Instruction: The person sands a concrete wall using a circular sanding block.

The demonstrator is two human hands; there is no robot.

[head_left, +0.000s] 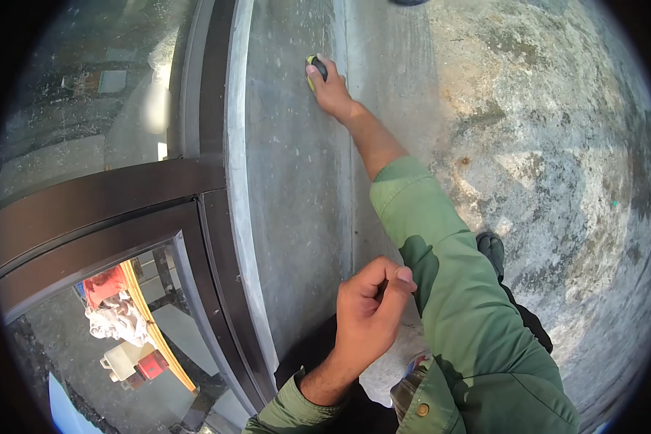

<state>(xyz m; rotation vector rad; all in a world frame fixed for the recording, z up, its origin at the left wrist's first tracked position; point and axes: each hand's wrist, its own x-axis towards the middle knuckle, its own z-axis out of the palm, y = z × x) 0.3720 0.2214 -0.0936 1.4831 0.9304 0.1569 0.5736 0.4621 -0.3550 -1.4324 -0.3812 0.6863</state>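
Observation:
My right hand (333, 90) reaches far forward, its fingers closed round a small rounded yellow-green and black object (311, 74). I cannot tell its exact kind, as the fingers cover much of it. It is held at the smooth grey concrete surface (289, 159) beside the framed glass. Close to my body, my left hand (371, 311) is curled into a fist with the thumb over the bent index finger, and nothing shows in it. It is beside my green right sleeve (448, 267).
A dark brown metal frame (108, 188) with glass panes runs along the left. Through the lower pane show a red cloth (105, 285), a pale container (123, 359) and a yellow strip (152, 329). Stained, rough concrete (550, 137) spreads to the right, near a dark shoe (490, 252).

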